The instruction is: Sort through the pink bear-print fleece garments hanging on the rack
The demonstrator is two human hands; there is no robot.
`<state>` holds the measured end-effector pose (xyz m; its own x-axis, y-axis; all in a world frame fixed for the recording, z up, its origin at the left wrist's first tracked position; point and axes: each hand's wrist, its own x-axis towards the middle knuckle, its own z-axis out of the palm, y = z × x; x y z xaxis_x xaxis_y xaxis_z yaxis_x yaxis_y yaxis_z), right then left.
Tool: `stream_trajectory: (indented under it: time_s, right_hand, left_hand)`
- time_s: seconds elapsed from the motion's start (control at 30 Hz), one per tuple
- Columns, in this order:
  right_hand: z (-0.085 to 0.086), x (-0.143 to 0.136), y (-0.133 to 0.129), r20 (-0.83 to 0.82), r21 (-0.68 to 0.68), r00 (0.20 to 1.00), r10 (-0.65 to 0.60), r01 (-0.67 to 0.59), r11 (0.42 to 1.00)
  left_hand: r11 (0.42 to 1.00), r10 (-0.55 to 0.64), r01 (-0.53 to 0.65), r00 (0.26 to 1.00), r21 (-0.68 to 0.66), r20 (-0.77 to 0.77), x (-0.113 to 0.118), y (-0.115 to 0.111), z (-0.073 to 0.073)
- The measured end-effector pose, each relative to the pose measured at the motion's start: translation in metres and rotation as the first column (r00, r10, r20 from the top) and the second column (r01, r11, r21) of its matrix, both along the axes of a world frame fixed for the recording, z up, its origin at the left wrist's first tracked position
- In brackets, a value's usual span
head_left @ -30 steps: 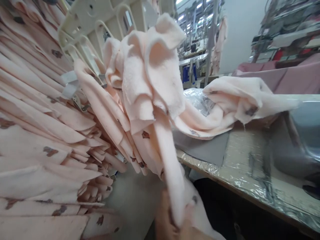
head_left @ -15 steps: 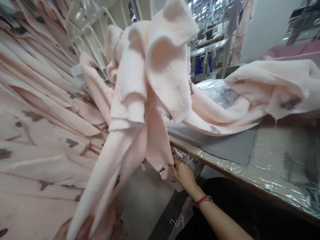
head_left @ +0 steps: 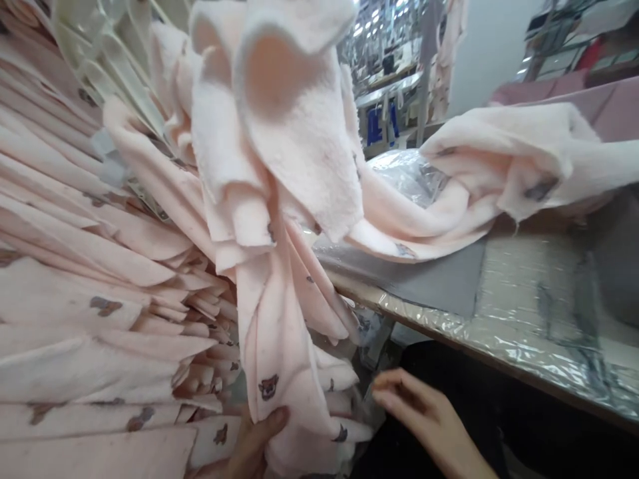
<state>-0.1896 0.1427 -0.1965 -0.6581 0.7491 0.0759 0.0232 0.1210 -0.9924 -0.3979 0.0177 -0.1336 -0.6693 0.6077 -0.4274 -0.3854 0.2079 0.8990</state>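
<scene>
At far left, a dense row of pale pink fleece garments (head_left: 74, 313) hangs side by side, their folds running toward the lower right, some with small brown bear prints. Cream hangers (head_left: 114, 53) crowd the top left corner. Just right of the row, one fleece piece (head_left: 279, 219) hangs in front, bunched and ruffled at the top, narrowing to a long strip below with a bear face printed near its bottom. The left hand (head_left: 249, 446) comes up from the lower edge and grips this strip at its lower end, thumb pressed on the front of the cloth. To the right, the right hand (head_left: 424, 419) is open, fingers loosely spread and pointing left, holding nothing, close beside the hanging cloth but apart from it. Above it runs a table (head_left: 524, 332) wrapped in clear plastic. More pink fleece (head_left: 499, 166) lies heaped across the tabletop, trailing left toward the hanging piece. A blurred workshop shows behind.
</scene>
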Motion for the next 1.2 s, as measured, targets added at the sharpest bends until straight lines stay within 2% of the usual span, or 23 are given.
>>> stream_trajectory:
  time_s: [0.07, 0.13, 0.2, 0.23, 0.3, 0.37, 0.43, 0.47, 0.5, 0.53, 0.6, 0.63, 0.73, 0.83, 0.93, 1.0, 1.03, 1.1, 1.17, 1.2]
  right_hand:
    - [0.001, -0.008, 0.016, -0.031, -0.171, 0.992, 0.120, -0.124, 0.977]
    - [0.005, -0.029, 0.015, -0.112, -0.284, 0.942, 0.315, -0.335, 0.899]
    - [0.013, -0.051, 0.002, -0.184, -0.348, 0.890, 0.416, -0.455, 0.820]
    - [0.016, -0.059, -0.005, -0.200, -0.361, 0.890, 0.410, -0.455, 0.814]
    - [0.022, -0.065, -0.017, -0.181, -0.345, 0.944, 0.276, -0.323, 0.881]
    - [0.024, -0.058, -0.026, -0.133, -0.256, 0.991, 0.013, -0.047, 0.965]
    - [0.025, -0.046, -0.035, -0.112, -0.123, 0.969, -0.222, 0.208, 0.970]
    - [0.025, -0.041, -0.041, -0.113, -0.067, 0.954, -0.277, 0.271, 0.960]
    - [0.026, -0.036, -0.047, -0.117, -0.029, 0.952, -0.282, 0.281, 0.959]
    - [0.027, -0.033, -0.053, -0.123, -0.015, 0.961, -0.247, 0.247, 0.969]
    - [0.028, -0.031, -0.060, -0.141, -0.048, 0.983, -0.119, 0.114, 0.992]
    - [0.029, -0.031, -0.061, -0.155, -0.095, 0.986, -0.055, 0.040, 0.995]
    - [0.031, -0.030, -0.050, -0.192, -0.278, 0.981, 0.039, -0.093, 0.956]
    - [0.036, -0.027, -0.032, -0.201, -0.339, 0.979, 0.020, -0.089, 0.937]
    - [0.039, -0.016, -0.015, -0.179, -0.283, 0.983, -0.043, -0.010, 0.959]
    - [0.037, -0.002, -0.002, -0.158, -0.261, 0.970, -0.187, 0.142, 0.955]
    - [0.035, 0.005, 0.005, -0.151, -0.264, 0.943, -0.298, 0.252, 0.931]
    - [0.032, 0.020, 0.018, -0.132, -0.291, 0.847, -0.514, 0.463, 0.837]
    - [0.032, 0.029, 0.026, -0.104, -0.315, 0.774, -0.625, 0.570, 0.759]
    - [0.033, 0.031, 0.027, -0.096, -0.323, 0.771, -0.629, 0.574, 0.753]
  left_hand:
    - [0.998, -0.051, 0.046, 0.989, 0.045, 0.137, -0.004, -0.008, -0.002]
    - [0.992, -0.112, 0.100, 0.978, 0.075, 0.177, -0.006, -0.010, -0.008]
    - [0.993, -0.101, 0.096, 0.991, 0.061, 0.090, -0.008, -0.009, -0.012]
    - [0.998, -0.060, 0.061, 0.998, 0.034, -0.014, -0.011, -0.008, -0.012]
    - [0.998, 0.044, -0.051, 0.969, -0.024, -0.244, -0.017, -0.010, -0.007]
    - [0.975, 0.168, -0.218, 0.865, -0.053, -0.473, -0.019, -0.013, 0.003]
    - [0.943, 0.257, -0.332, 0.735, -0.003, -0.627, -0.009, -0.014, 0.012]
    - [0.947, 0.263, -0.319, 0.705, 0.037, -0.659, 0.002, -0.011, 0.015]
    - [0.964, 0.239, -0.258, 0.718, 0.070, -0.654, 0.014, -0.007, 0.017]
    - [0.983, 0.182, -0.161, 0.771, 0.090, -0.610, 0.027, 0.000, 0.019]
    - [0.994, 0.017, 0.032, 0.893, 0.101, -0.450, 0.050, 0.015, 0.020]
    - [0.992, -0.050, 0.090, 0.924, 0.089, -0.379, 0.057, 0.022, 0.020]
    - [0.984, -0.142, 0.161, 0.968, 0.078, -0.206, 0.063, 0.036, 0.022]
    - [0.975, -0.144, 0.156, 0.986, 0.160, -0.089, 0.058, 0.037, 0.020]
    - [0.971, -0.152, 0.153, 0.988, 0.186, -0.018, 0.051, 0.030, 0.016]
    - [0.979, -0.083, 0.081, 0.997, 0.188, 0.003, 0.046, 0.024, 0.015]
    - [0.982, -0.029, 0.028, 1.000, 0.187, 0.002, 0.042, 0.021, 0.016]
    - [0.982, 0.065, -0.060, 0.998, 0.177, -0.020, 0.034, 0.016, 0.018]
    - [0.985, 0.090, -0.079, 0.994, 0.153, -0.066, 0.025, 0.012, 0.021]
    - [0.988, 0.090, -0.076, 0.991, 0.134, -0.100, 0.021, 0.011, 0.021]
